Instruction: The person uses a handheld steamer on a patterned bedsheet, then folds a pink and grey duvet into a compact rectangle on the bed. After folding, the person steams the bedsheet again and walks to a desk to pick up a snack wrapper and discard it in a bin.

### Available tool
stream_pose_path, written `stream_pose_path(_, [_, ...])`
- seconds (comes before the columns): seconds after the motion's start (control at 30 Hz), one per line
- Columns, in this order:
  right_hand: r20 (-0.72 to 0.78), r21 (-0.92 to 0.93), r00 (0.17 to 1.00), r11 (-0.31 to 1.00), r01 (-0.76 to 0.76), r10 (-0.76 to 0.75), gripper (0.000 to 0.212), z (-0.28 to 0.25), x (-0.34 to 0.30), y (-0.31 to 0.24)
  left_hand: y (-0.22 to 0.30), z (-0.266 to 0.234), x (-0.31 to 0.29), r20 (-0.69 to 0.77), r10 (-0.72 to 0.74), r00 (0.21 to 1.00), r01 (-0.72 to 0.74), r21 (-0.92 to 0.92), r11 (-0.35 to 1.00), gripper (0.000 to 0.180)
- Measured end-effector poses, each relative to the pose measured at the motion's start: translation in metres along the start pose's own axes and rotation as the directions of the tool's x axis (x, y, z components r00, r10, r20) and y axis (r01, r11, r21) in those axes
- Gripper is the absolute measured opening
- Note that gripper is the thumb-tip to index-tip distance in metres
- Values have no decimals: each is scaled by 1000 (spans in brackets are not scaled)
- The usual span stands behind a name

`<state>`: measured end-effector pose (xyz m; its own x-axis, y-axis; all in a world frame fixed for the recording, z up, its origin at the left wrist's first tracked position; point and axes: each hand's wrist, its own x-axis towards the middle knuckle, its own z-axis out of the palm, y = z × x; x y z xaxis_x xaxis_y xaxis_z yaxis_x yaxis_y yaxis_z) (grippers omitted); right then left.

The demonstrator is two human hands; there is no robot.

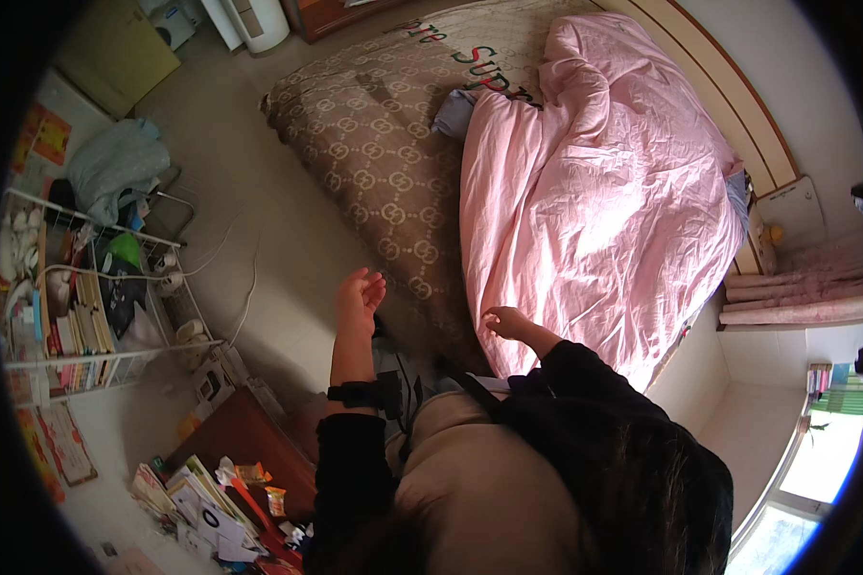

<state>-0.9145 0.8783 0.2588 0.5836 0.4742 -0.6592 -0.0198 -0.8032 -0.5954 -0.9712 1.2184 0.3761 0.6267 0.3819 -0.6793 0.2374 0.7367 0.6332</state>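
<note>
My left hand (360, 295) is raised over the floor beside the bed, palm turned up and fingers stretched and slightly bent, with nothing in it. A black band (366, 392) circles that forearm. My right hand (508, 324) hangs in front of the near left edge of a pink quilt (594, 201), its fingers loosely curled with a gap between them and no object visible in them. Whether it touches the quilt, I cannot tell. The quilt lies rumpled across the right part of the bed, over a brown patterned bedspread (374, 163). A grey-blue cloth (454, 113) pokes out at the quilt's left edge.
A white wire rack (96, 359) with books and small items stands at the left. Papers and wrappers cover part of a reddish-brown desk (249, 446) at lower left. A white cable (253, 287) trails on the floor. The bed's headboard (738, 105) and a window (820, 460) are to the right.
</note>
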Motion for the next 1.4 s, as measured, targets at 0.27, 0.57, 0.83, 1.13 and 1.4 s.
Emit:
stream_pose_path(0.27, [-165, 383, 885, 856, -349, 435, 31, -26, 40, -12, 86, 85, 162, 215, -208, 954, 153, 248, 957, 38])
stream_pose_path(0.57, [-212, 740, 936, 672, -34, 280, 33, -71, 165, -95, 179, 175, 283, 314, -176, 933, 8, 470, 883, 35])
stream_pose_path(0.83, [-352, 792, 852, 609, 51, 387, 31, -159, 326, -146, 163, 188, 492, 160, -293, 943, -64, 948, 311, 44])
stream_pose_path(1.13, [-662, 613, 432, 774, -158, 613, 127, -301, 606, -120, 113, 145, 697, 119, -457, 881, -86, 992, 92, 66])
stream_pose_path(1.4, [-534, 845, 192, 510, 161, 823, 28, -299, 555, -122, 119, 142, 708, 221, -548, 807, -118, 969, 217, 70])
